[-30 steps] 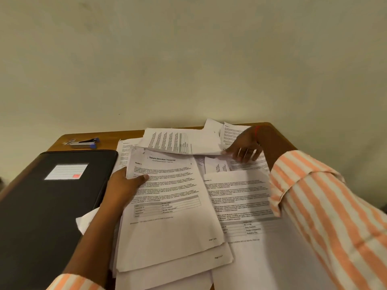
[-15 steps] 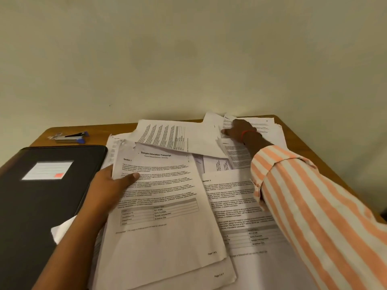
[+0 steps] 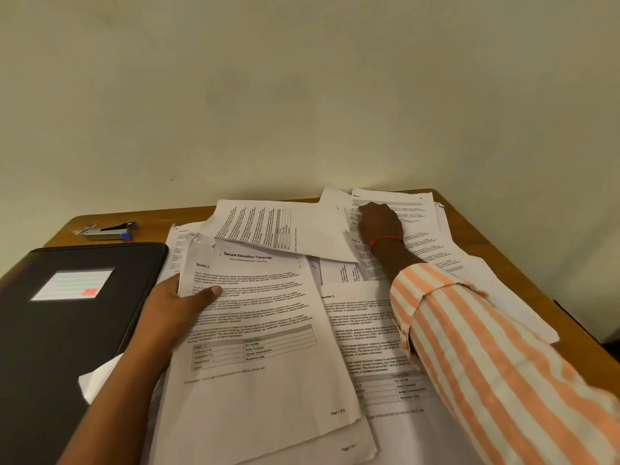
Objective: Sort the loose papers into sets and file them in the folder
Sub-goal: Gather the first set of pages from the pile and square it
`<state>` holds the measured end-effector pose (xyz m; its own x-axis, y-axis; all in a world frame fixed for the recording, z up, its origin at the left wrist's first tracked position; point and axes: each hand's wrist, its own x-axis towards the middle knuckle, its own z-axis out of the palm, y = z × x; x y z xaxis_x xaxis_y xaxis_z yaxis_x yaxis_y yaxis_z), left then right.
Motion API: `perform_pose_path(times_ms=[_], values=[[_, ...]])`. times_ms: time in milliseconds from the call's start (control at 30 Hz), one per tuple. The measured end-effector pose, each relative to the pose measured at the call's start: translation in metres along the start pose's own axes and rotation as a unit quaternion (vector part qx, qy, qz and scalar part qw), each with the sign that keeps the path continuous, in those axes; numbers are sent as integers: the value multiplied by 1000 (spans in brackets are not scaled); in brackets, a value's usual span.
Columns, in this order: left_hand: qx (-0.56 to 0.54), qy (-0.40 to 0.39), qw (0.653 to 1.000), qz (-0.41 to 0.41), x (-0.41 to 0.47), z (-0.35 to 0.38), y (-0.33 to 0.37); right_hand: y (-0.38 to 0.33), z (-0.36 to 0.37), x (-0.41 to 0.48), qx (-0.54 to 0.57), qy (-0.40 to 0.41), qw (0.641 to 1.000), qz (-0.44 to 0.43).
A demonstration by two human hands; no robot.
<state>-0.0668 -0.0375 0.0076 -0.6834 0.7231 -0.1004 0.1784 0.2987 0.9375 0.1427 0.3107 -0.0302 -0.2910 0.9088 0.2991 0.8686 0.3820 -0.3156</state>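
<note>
I'm pinching the transcript page [image 3: 261, 330] in my left hand [image 3: 177, 310], my right hand [image 3: 380, 223] (grip unclear) is reaching onto the far sheet [image 3: 414, 209], so my sleeve [image 3: 469, 347] is probably risking scattering the loose papers [image 3: 355, 333].

A brown wooden table [image 3: 151, 229]. On the left, a black folder [image 3: 67, 330], flat and shut, with a white label on top. Behind it, near the back edge, a small silver and blue stapler [image 3: 107, 230]. Over the middle and right, a messy heap of printed papers [image 3: 261, 330], one on top of another.
</note>
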Motion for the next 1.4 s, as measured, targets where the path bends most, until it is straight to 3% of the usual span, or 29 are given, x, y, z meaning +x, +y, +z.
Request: perform_pose_path(times_ms=[467,600,733,900,1100,1400], values=[[13,-4,1000,-1,1,1,-1,5,-1,5,20,8,1000,-4],[12,-2,1000,0,1,0,-2,23,-25,20,42,75,992,91],[9,2,1000,0,1,2,0,53,-26,17,-8,3,970,241],[8,0,1000,4,-2,3,3,47,-22,5,-34,7,987,155],[14,0,1000,3,-5,4,4,25,-36,-10,-76,1,990,122],[-5,-2,1000,3,-9,6,7,-8,-56,-21,-37,54,993,98]])
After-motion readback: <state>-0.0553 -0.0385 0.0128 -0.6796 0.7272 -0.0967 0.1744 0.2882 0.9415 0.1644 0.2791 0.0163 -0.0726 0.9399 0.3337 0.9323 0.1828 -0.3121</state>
